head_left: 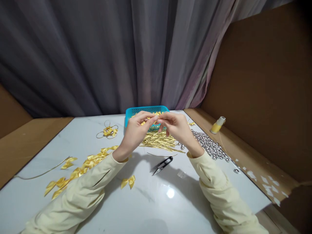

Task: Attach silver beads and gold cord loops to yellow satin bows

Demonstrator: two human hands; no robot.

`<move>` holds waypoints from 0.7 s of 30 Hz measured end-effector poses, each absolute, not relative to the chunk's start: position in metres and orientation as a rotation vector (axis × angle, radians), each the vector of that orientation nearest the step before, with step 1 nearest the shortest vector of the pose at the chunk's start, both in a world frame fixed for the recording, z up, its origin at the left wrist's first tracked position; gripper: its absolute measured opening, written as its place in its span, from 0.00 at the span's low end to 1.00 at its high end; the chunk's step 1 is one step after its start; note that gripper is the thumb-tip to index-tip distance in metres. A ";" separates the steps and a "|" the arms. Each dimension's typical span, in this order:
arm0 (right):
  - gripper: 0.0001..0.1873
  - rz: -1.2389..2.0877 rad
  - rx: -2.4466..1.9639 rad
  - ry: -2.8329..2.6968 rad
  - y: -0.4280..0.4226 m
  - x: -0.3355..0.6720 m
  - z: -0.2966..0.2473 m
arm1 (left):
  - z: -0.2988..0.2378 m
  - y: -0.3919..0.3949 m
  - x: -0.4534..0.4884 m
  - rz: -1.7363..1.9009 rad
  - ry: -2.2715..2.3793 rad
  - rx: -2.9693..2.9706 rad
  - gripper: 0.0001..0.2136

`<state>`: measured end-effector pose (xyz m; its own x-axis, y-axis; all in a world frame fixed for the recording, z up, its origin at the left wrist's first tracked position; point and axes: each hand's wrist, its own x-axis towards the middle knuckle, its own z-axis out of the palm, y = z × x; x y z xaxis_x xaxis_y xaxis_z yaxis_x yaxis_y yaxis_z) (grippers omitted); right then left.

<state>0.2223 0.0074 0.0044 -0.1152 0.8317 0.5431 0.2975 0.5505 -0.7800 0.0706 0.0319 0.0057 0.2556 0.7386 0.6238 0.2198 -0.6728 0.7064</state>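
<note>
Bright tabletop (pixel 136 211), dim surround

Light looks overhead: one hard glare spot (pixel 170 193) blown out on the gloss, soft grey shadows below left hand (pixel 138 128) and right hand (pixel 176 126). Curtain (pixel 117 58) murky, brown right-side panel (pixel 265 81) darker, top-right corner near black. Wide-angle stretch toward edges. Fine detail between fingertips too soft to read

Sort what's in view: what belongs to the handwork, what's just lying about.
Likely belonging:
yellow bows
gold cords
silver beads
black snips
yellow thread spool
blue basket
looped bow piece

Apparently just lying about:
white scraps
small clear piece
</note>
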 end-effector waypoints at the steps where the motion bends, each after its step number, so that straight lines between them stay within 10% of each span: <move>1: 0.07 0.538 -0.991 -1.688 0.007 0.222 0.004 | 0.006 0.032 0.071 1.421 0.872 2.058 0.07; 21: 0.10 0.242 -1.201 -1.546 0.005 0.208 -0.005 | 0.006 0.029 0.075 1.315 0.988 1.925 0.11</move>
<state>0.2084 0.0053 -0.0052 0.1243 0.7765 0.6177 0.5509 0.4638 -0.6939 0.0753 0.0291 0.0063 0.2318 0.8375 0.4949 0.2425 -0.5425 0.8043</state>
